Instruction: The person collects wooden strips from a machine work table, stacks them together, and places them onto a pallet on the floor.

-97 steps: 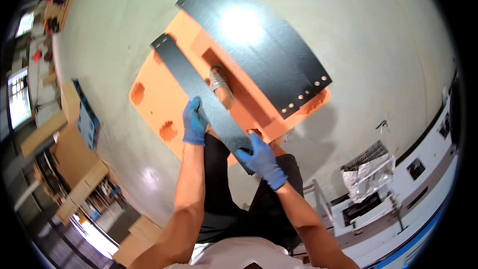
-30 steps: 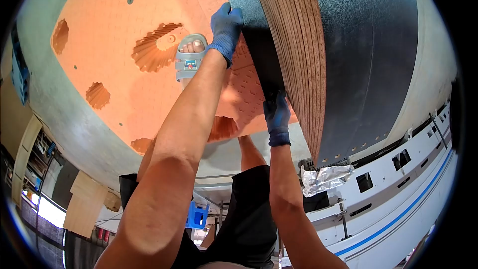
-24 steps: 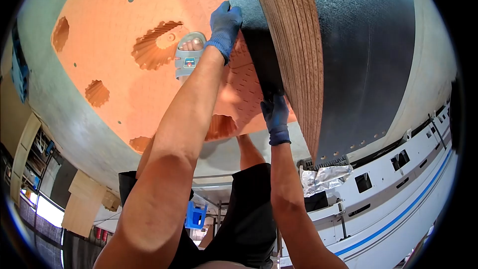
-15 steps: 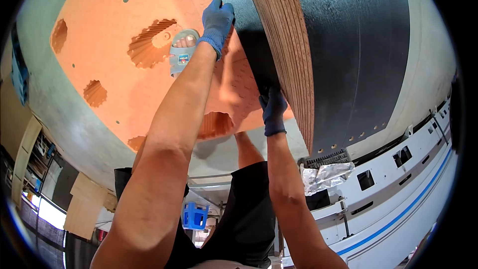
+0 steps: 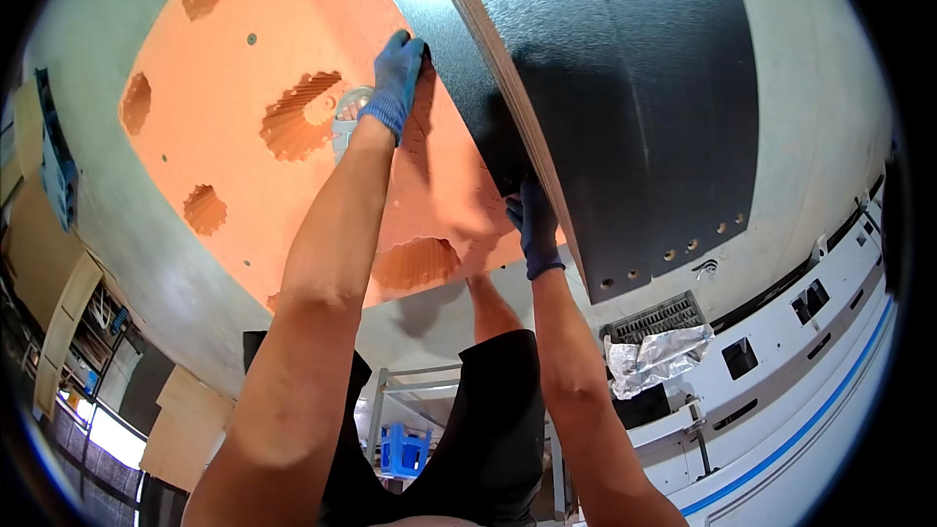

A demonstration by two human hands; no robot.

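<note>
Orange platform (image 5: 322, 20) below — left hand (image 5: 398, 83), right hand (image 5: 535, 231) holding black strip (image 5: 465, 73).

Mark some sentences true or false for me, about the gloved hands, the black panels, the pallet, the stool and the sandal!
1. The left hand has hold of the narrow black panel at its edge. True.
2. The right hand is bare. False: it wears a blue glove.
3. The wide black panel has a row of holes near the end closest to the person. True.
4. The pallet is green. False: it is orange.
5. The sandal is grey. True.
6. The stool is red. False: it is blue.
</note>
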